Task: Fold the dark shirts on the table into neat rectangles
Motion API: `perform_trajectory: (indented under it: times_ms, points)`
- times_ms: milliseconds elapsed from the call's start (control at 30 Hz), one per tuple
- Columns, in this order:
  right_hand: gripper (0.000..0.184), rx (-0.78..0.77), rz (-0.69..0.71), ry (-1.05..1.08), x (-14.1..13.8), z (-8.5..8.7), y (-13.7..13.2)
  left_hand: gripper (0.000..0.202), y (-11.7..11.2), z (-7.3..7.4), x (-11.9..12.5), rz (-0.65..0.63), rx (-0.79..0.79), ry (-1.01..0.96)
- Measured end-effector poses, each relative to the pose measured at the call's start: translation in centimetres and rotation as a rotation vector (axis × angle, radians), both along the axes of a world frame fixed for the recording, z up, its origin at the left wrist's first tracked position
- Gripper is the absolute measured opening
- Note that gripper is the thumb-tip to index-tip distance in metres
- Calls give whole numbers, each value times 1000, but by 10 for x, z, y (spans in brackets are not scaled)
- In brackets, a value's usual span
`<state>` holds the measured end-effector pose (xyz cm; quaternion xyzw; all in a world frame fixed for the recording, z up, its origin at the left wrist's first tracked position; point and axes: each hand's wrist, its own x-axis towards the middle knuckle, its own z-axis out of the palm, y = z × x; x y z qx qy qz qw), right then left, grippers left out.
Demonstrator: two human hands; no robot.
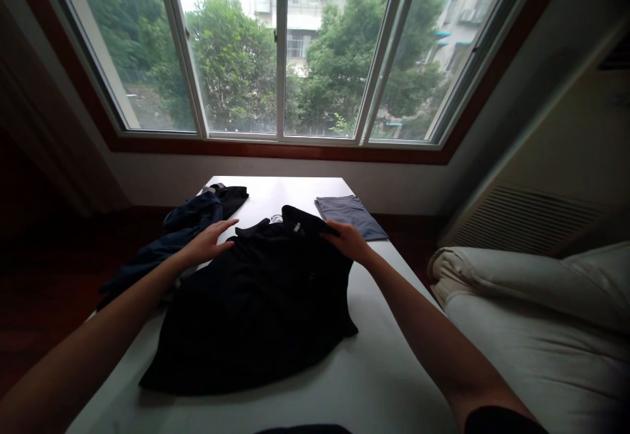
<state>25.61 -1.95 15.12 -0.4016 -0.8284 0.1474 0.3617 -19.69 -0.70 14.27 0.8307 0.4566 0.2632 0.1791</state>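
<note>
A black shirt (260,303) lies spread on a white table (388,375), collar towards the window. My left hand (209,242) rests flat at the shirt's left shoulder, fingers stretched out and apart. My right hand (348,241) lies on the right shoulder of the shirt, fingers curved over the cloth edge near the collar; whether they pinch the fabric is unclear.
A crumpled dark blue garment (182,230) lies at the table's left, partly hanging over the edge. A folded grey cloth (350,214) sits at the far right of the table. White bedding (531,316) is to the right. A large window (280,46) faces trees.
</note>
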Motion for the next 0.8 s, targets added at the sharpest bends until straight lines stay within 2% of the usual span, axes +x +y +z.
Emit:
perform_trajectory:
  times_ms: [100,200,267,367,467,533,600,700,767,800]
  points:
    - [28,48,119,-26,-7,41,-25,96,12,12,56,-131,-136,-254]
    - [28,110,173,-77,-8,81,-46,104,15,28,106,-347,-252,-428]
    - [30,157,154,-93,-3,103,-57,93,10,38,130,-451,-332,-464]
    - [34,209,80,-79,10,126,-70,66,-3,53,144,-471,-373,-482]
    - [35,207,-19,-72,20,138,-80,51,-14,79,140,-379,-200,-495]
    - [35,160,-77,-62,21,142,-84,44,-22,108,134,-266,8,-471]
    - [34,82,-85,-28,19,142,-83,37,-34,145,132,-140,242,-430]
    - [34,-58,-15,72,10,134,-75,30,-63,200,133,36,532,-356]
    - [34,-156,33,130,4,125,-69,26,-85,226,130,140,672,-284]
    - [35,-202,41,167,2,119,-66,25,-94,235,125,197,736,-238]
